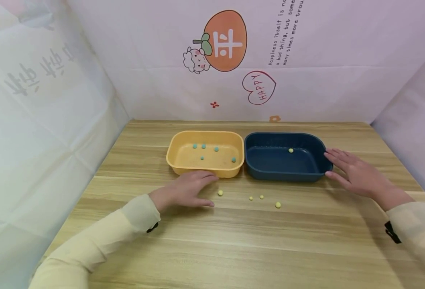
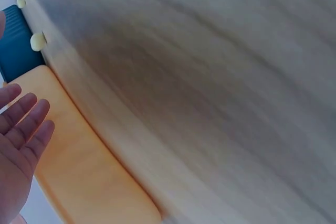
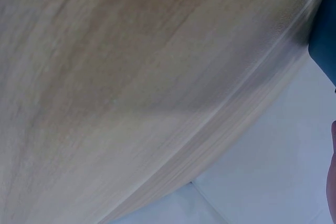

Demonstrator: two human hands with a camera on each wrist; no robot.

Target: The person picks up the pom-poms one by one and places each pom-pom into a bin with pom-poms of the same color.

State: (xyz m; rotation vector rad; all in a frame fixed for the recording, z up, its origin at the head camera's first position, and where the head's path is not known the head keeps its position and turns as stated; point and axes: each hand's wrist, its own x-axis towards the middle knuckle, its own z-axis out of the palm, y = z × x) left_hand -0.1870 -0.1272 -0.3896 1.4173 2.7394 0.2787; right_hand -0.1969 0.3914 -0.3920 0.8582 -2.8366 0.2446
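My left hand (image 1: 188, 188) hovers by the near wall of the yellow tray (image 1: 230, 173), fingers extended and nothing in them. A small yellow ball (image 1: 220, 193) lies on the table just beyond its fingertips; the left wrist view shows a yellow ball (image 2: 38, 41) past the hand too. At the right end of the dark blue tray (image 1: 284, 176), my right hand (image 1: 358, 174) has its fingers straight beside the rim; whether they touch it I cannot tell. One yellow ball (image 1: 291, 150) sits inside the blue tray. Several teal balls, one of them a teal ball (image 1: 216, 149), lie in the yellow tray.
Further yellow balls lie on the wooden table (image 1: 212, 245) in front of the trays, among them a larger yellow ball (image 1: 277, 204). The two trays stand side by side. A printed white cloth (image 1: 154, 88) hangs behind the table and along its sides.
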